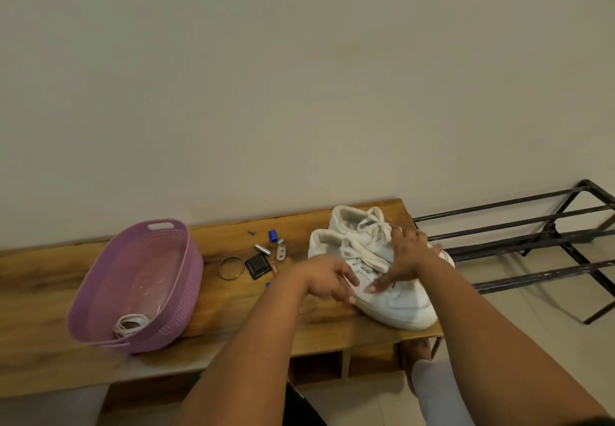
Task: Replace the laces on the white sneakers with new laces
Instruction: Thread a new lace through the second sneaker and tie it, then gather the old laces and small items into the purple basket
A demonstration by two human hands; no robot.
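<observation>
The right hand (407, 254) is resting on top of the 2 white sneakers (392, 299), fingers spread wide, thumb touching the near shoe's side. The left hand (329, 281) is lying just left of it, fingers relaxed and touching that shoe's side. Both sneakers are sitting laced on the wooden bench (233, 319). Well left of the hands, a purple basket (186, 279) is holding a coil of white laces (130, 324).
</observation>
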